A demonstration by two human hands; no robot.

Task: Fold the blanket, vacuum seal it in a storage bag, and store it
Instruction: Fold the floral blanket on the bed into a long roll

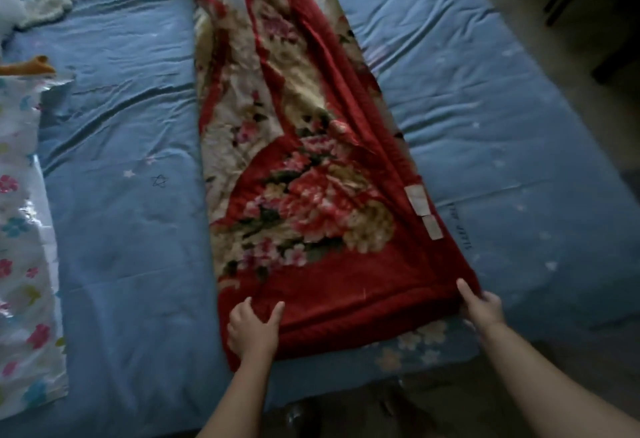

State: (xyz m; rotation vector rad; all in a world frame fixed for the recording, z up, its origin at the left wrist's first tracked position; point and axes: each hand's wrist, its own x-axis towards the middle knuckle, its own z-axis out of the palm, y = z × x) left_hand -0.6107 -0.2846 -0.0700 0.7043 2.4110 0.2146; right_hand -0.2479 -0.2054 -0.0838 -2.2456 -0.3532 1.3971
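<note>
fingers of left hand, right hand grip one blanket; one bag

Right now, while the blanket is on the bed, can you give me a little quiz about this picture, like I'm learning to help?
1. True or false: the blanket lies in a long strip on the blue sheet.
2. Where is the flowery plastic bag? A) to the left of the blanket. B) on top of the blanket. C) under the right hand.
3. Fill the gap: the left hand and the right hand each hold a corner at the blanket's ____ end (near or far).

Key: 1 true. 2 A. 3 near.
</note>
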